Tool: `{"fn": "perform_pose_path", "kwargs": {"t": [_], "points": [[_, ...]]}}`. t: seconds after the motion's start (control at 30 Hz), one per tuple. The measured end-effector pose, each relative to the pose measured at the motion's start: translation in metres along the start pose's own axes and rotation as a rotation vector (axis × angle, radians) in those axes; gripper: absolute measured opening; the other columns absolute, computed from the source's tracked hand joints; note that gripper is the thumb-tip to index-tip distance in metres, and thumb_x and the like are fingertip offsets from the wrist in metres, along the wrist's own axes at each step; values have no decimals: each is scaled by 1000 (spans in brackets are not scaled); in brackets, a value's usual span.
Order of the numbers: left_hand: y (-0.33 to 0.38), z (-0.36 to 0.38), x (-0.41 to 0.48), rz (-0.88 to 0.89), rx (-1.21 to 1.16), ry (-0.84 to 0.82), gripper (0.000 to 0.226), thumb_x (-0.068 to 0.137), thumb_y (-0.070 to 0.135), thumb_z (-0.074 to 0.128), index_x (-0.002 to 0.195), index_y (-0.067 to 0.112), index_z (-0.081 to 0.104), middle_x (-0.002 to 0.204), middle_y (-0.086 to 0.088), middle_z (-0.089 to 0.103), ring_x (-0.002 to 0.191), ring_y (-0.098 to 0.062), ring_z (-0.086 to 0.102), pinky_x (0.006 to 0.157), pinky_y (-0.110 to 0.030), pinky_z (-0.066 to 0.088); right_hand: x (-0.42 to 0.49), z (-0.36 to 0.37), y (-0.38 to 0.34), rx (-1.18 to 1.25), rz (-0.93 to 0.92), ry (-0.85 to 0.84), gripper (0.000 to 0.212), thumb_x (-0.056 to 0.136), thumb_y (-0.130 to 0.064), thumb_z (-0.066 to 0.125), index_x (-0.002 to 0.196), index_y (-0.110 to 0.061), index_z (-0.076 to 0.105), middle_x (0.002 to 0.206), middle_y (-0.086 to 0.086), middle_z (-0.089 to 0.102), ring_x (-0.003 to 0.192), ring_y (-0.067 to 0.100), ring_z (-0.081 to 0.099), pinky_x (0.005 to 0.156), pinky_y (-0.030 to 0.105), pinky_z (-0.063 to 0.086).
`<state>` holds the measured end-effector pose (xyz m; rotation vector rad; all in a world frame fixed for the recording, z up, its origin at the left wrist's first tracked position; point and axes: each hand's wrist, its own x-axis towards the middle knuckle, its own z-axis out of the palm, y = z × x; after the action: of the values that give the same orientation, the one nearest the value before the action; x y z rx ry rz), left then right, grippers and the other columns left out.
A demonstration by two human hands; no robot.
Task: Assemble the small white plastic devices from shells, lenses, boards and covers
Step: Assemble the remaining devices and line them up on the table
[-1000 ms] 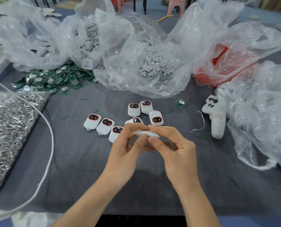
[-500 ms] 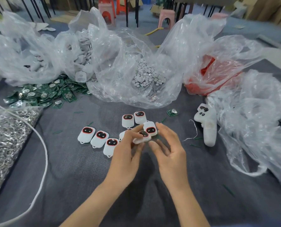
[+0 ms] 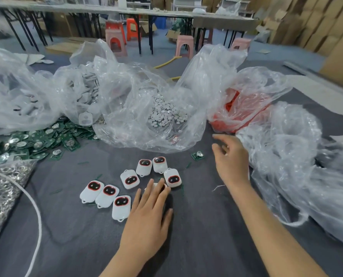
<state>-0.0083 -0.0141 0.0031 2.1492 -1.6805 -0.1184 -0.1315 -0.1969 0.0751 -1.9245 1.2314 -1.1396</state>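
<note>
Seven white devices (image 3: pixel 129 178) lie free; eighth device (image 3: pixel 156 184) under flat left hand (image 3: pixel 146 220) | right hand (image 3: pixel 230 158) loose, empty

Dark grey cloth-covered table (image 3: pixel 186 246) under left grip (image 3: pixel 148 216) and right grip (image 3: pixel 231 158). Far beyond both grips: long pale far tables (image 3: pixel 86 9) on black legs, spanning room. Nearer than those: pink stools (image 3: pixel 183 45), orange stool (image 3: pixel 131 27), on blue-grey floor (image 3: pixel 276 54). Far beyond right grip, to right: stacked brown cardboard boxes (image 3: pixel 316 23). Beyond left grip: flattened cardboard (image 3: pixel 64 47) on floor. Light even, soft.
</note>
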Motion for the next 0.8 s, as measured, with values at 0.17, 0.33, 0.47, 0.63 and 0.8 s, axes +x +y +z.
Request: {"fn": "perform_pose_path", "kwargs": {"t": [0.17,0.33,0.47,0.63,0.8], "points": [[2,-1,4,-26,47,-17,61,91,49,29,146,24,38,154,6,25,144,-27,19,115,-35,11,75,-6,-9,-215,22,-45,26,91,-6,55,113,-9,69,123,11,61,107,20,60,88,12,34],[2,-3,6,-17,114,24,61,86,45,37,136,14,54,144,-5,47,130,-35,45,103,-37,25,64,20,-22,-173,-93,-188,24,90,-8,58,110,-13,69,103,-2,63,84,9,59,79,15,39],[3,-5,5,-9,133,46,61,86,44,37,135,13,55,143,-5,48,129,-36,46,102,-37,26,87,30,-19,-277,-100,-200,28,92,-5,49,114,-8,67,120,11,63,105,20,58,91,22,40],[4,-7,6,-19,129,60,60,84,44,38,133,13,57,142,-5,50,127,-35,49,102,-36,26,129,20,9,-314,57,-25,33,91,-1,44,117,-3,64,123,15,60,114,28,55,97,33,44],[5,-6,6,-11,136,82,59,83,43,39,129,13,60,138,-4,54,125,-34,52,101,-37,28,167,14,17,-241,143,209,30,89,2,41,110,-3,62,121,14,55,112,29,52,96,33,42]]}}
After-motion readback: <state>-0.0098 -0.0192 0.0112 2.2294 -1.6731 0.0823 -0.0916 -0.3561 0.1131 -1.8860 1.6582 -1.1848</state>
